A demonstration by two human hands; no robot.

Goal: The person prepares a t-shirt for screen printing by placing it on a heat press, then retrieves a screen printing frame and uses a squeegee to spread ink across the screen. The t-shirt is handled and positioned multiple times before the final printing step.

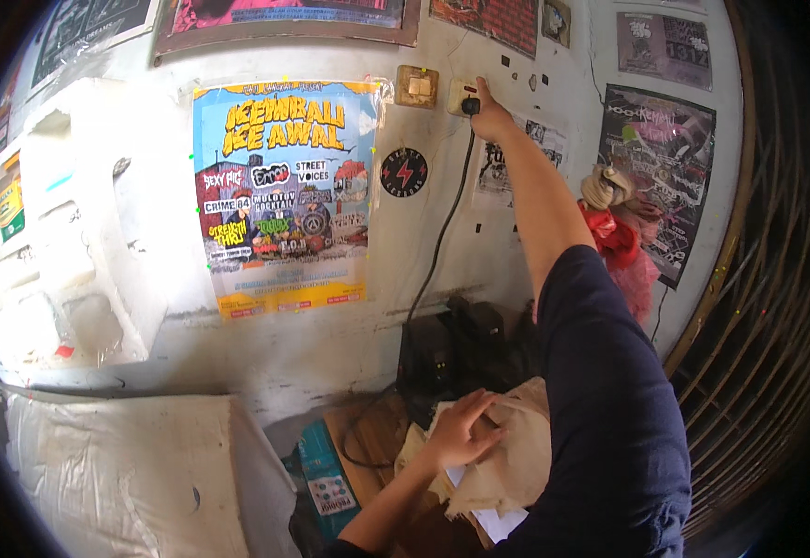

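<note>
My right arm, in a dark blue sleeve, reaches up to a wall socket (459, 93) with a black plug (470, 106) in it. My right hand (492, 119) is against the socket's right side, close beside the plug. One digit points up along the socket's edge; the others look curled and are partly hidden. From the plug a black cord (442, 237) hangs down the wall to the cardboard below. Lower down, my left hand (465, 430) is held over a bundle of cream cloth (516, 451), fingers loosely bent, thumb apart, nothing seen in the grasp.
Left of the socket is a wooden-framed switch (416, 86). A colourful poster (284, 195) covers the wall. Red and pink cloths (617, 237) hang beside my right arm. Below stand a black bag (461, 349), a teal box (328, 474) and a cream-covered surface (126, 474). A folding metal gate (758, 372) is at right.
</note>
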